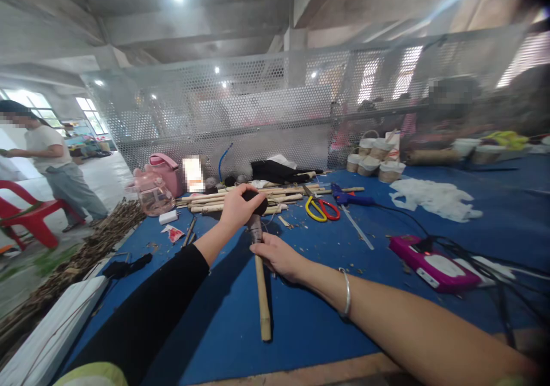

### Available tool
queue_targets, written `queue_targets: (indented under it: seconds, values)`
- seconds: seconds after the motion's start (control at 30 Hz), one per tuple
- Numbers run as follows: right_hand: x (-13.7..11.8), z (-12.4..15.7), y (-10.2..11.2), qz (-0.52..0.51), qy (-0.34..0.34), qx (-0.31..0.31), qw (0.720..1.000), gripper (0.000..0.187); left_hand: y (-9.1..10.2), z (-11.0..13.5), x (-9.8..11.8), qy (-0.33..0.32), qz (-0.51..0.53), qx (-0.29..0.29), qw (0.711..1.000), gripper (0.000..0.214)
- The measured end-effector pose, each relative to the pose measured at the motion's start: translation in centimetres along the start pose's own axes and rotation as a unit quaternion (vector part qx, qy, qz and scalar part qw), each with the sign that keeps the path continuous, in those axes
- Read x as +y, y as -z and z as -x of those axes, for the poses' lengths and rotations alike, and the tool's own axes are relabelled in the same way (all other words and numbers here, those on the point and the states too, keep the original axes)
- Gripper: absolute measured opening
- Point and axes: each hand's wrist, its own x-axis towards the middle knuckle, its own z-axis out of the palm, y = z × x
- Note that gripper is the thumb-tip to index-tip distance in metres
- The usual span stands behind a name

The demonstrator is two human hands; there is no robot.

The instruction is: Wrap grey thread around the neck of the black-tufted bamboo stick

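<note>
Blue tabletop (309, 329); bamboo stick (262, 294) points to near edge (301, 371).

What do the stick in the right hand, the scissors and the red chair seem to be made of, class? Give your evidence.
Stick: probably bamboo, pale and bare, judging by the ring-like joint near its lower end.
Scissors: likely metal blades; the smooth yellow and red handles could be plastic or coated metal.
Red chair: probably moulded plastic, evenly coloured with a slight sheen.

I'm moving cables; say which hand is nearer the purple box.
Right. The right hand lies left of the purple box, on the stick; the left hand is farther left, at its far end.
</note>
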Motion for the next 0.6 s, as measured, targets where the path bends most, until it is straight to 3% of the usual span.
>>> queue_targets:
  seconds: [0.17,0.43,0.6]
  values:
    - [0.1,0.2,0.0,-0.003,-0.001,-0.014,1.000,0.017,0.8,1.1,-1.3,-0.002,0.027,0.019,0.999,0.035]
    - [0.2,0.5,-0.1,-0.008,-0.005,-0.034,0.999,0.021,1.4,1.8,-1.6,0.027,-0.011,0.039,0.999,0.032]
    - [0.0,0.5,-0.2,-0.017,-0.027,-0.041,0.999,0.020,1.0,2.7,-2.8,0.059,0.028,0.090,0.994,0.035]
